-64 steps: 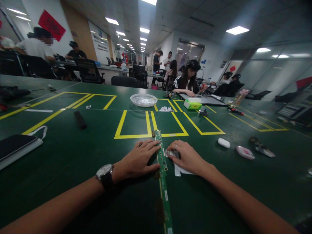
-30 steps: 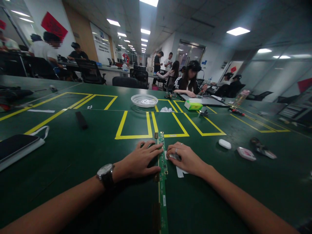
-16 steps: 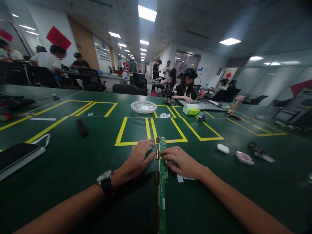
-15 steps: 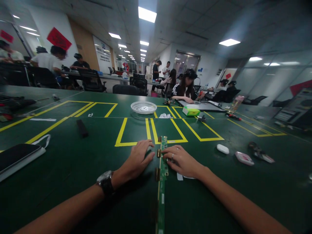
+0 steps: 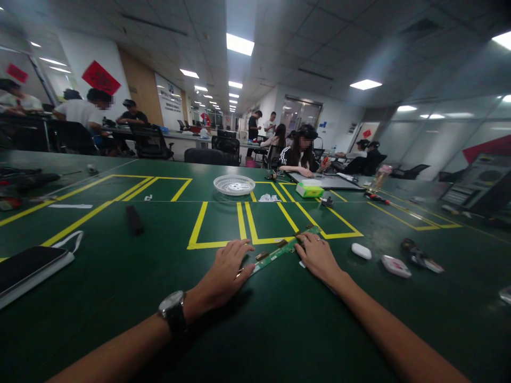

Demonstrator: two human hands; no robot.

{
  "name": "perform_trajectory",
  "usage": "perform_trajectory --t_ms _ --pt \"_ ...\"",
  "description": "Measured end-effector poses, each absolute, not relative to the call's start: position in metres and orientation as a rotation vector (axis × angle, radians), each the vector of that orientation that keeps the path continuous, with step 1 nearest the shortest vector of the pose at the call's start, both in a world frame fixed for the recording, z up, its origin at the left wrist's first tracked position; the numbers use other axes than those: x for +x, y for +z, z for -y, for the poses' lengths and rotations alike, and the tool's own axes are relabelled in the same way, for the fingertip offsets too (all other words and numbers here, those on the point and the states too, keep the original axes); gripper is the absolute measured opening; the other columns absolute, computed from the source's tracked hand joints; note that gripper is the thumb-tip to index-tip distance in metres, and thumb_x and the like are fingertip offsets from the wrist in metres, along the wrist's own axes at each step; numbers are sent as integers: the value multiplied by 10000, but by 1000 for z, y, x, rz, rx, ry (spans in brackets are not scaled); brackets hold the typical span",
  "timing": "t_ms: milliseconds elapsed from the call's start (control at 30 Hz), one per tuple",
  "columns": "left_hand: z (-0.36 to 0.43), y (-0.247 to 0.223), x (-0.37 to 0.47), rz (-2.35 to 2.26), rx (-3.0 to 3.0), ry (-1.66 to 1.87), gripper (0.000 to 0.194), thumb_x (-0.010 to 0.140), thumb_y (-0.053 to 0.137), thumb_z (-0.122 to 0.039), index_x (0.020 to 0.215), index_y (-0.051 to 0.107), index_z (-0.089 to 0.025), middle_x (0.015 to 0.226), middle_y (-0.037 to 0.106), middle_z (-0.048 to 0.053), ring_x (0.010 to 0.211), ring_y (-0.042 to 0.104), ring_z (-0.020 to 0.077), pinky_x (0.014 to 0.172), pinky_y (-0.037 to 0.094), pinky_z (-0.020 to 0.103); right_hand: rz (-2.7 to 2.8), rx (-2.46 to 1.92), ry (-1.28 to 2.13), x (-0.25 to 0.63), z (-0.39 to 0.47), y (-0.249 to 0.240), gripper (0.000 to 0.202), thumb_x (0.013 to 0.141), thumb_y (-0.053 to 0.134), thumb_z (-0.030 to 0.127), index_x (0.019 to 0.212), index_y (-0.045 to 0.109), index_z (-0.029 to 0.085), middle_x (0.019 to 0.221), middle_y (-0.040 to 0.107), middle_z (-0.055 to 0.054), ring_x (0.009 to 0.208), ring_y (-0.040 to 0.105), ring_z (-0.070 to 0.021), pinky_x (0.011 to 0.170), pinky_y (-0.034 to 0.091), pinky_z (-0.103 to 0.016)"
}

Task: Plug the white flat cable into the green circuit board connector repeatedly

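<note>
The left hand's (image 5: pixel 229 268) fingers are spreading loosely apart, with the thumb lying at the near end of a long, narrow green circuit board (image 5: pixel 275 257). The right hand's (image 5: pixel 317 255) fingers are bending down over the far end; whether either hand is actually clamping the board, I cannot tell. The board is slanting across the centre of the frame on the dark green worktop (image 5: pixel 255 340), brown tabs (image 5: pixel 262 256) sticking out along its upper edge.

Those tabs look thin, so a fingertip catching one while the board is turning could crease or tear it. Uneven pressure from the two hands could also be twisting so slim a strip, or letting one end skid.

Compared with the earlier frames, the board is no longer running down towards the bottom edge; it is now pointing up to the right, and the right hand is reaching farther right.
</note>
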State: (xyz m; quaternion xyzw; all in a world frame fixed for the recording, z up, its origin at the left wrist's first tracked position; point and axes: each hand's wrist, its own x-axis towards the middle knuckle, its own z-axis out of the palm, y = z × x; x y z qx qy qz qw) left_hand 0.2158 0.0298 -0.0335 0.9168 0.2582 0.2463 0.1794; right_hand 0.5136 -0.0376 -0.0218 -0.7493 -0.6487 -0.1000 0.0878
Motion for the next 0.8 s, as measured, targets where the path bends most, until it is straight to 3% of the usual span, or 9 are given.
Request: perform_trajectory --t_ms 333,600,800 --pt "-26 -28 216 -706 2628 589 383 1025 396 -393 1374 436 -240 1463 420 75 1356 354 276 1104 338 496 1915 -2255 -223 514 40 -28 486 998 358 416 1381 505 156 1445 485 -135 1339 414 -294 1076 327 -498" --pt "-26 -27 215 -688 2613 615 378 1024 399 -405 1363 442 -245 1452 435 68 1346 370 267 1106 343 492 1951 -2143 -198 517 43 -15 442 1016 292 345 1339 554 195 1385 538 -114 1305 450 -265 1067 339 -499" --pt "-28 -31 217 -706 2587 671 361 1012 424 -364 1347 460 -232 1435 462 79 1343 382 265 1107 337 495 2267 -1896 -16 506 47 -7 414 999 390 339 1365 541 219 1408 522 -122 1314 454 -267 1084 331 -509"
